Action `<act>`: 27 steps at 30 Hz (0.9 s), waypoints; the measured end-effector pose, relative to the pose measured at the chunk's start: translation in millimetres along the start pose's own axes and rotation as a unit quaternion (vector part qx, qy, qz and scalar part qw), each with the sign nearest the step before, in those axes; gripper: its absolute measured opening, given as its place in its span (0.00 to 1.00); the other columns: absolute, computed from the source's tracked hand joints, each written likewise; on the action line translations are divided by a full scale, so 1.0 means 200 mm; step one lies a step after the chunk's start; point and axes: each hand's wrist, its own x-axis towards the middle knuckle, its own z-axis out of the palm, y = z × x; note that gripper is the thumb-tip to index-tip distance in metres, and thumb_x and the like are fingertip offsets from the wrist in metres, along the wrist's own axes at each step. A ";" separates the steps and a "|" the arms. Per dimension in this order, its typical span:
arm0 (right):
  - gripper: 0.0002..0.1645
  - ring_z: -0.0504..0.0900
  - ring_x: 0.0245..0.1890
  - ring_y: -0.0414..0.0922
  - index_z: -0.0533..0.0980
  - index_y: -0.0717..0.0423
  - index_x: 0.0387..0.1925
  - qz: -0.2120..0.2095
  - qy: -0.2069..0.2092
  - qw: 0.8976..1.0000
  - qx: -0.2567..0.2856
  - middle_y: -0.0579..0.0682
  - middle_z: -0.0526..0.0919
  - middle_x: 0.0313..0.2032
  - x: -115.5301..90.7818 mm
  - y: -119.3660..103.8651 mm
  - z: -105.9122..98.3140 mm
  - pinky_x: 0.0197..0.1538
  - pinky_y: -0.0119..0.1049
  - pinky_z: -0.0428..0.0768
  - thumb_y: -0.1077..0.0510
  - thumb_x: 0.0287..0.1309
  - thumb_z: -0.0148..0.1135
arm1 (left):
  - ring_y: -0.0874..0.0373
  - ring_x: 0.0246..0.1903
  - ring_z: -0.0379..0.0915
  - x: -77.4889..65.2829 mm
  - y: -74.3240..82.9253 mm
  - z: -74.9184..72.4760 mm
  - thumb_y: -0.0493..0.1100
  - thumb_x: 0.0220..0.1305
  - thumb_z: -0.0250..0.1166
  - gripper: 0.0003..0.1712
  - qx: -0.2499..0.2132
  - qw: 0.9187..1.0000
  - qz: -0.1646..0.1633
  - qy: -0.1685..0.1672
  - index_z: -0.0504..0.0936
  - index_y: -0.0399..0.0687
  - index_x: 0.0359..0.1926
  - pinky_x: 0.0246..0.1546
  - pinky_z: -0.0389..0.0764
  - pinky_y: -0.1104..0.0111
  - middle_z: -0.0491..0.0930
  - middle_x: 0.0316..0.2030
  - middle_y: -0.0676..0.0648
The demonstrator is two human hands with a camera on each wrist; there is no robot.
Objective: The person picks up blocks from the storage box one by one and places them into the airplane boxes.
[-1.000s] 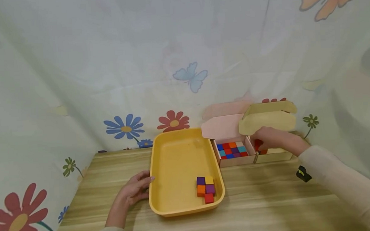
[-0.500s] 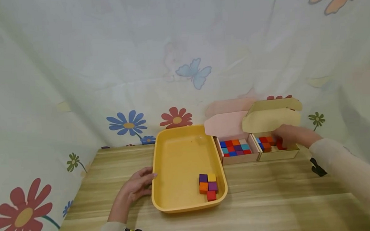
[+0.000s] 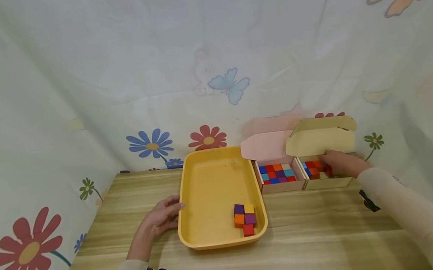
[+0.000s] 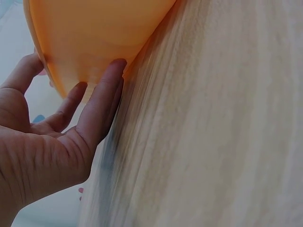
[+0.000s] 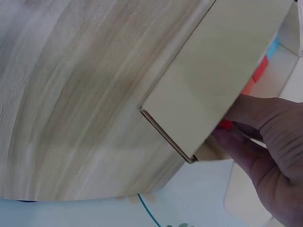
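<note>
In the head view, my left hand [image 3: 163,218] holds the left side of a yellow tray [image 3: 225,244], thumb over the rim. The left wrist view shows its fingers [image 4: 102,101] against the tray's outer wall. Near the tray's lower right corner lie several cubes, among them a purple cube [image 3: 250,219] and a red cube [image 3: 248,230]. Reaching into the right part of a pale yellow cardboard box [image 3: 329,183], my right hand [image 3: 342,162] pinches a red cube [image 5: 225,124], mostly hidden by the fingers. Orange, red and blue cubes [image 3: 314,172] sit in that box's left part.
A pink cardboard box [image 3: 284,187] filled with coloured cubes stands between the tray and the yellow box. Both box lids are raised against the flowered curtain [image 3: 155,73] behind. The wooden tabletop [image 3: 307,227] extends in front.
My right hand has moved from the cubes at the yellow box's left to its right part, carrying a red cube. The left hand stays at the tray. The head view has shifted slightly.
</note>
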 end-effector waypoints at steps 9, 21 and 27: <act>0.27 0.74 0.28 0.51 0.72 0.69 0.40 -0.058 0.085 0.994 -0.040 0.55 0.72 0.30 0.01 0.04 0.10 0.34 0.48 0.81 0.73 0.38 0.78 | 0.48 0.52 0.80 0.00 0.00 0.00 0.46 0.71 0.66 0.40 -0.002 1.000 0.002 -0.008 0.57 0.40 0.76 0.50 0.84 0.48 0.73 0.64 0.33; 0.23 0.72 0.28 0.47 0.71 0.62 0.37 -0.056 0.091 0.994 0.005 0.49 0.72 0.29 0.00 0.01 0.11 0.33 0.41 0.77 0.75 0.43 0.77 | 0.47 0.52 0.80 0.00 -0.01 -0.01 0.46 0.72 0.65 0.38 0.004 1.000 -0.001 0.005 0.59 0.40 0.75 0.50 0.84 0.48 0.73 0.63 0.33; 0.12 0.75 0.29 0.46 0.76 0.62 0.37 -0.017 0.059 0.998 0.015 0.49 0.78 0.28 0.01 -0.03 -0.03 0.35 0.42 0.80 0.72 0.54 0.72 | 0.47 0.53 0.79 0.00 0.00 -0.01 0.46 0.72 0.65 0.39 0.003 1.000 0.001 -0.001 0.58 0.40 0.76 0.51 0.83 0.47 0.71 0.65 0.32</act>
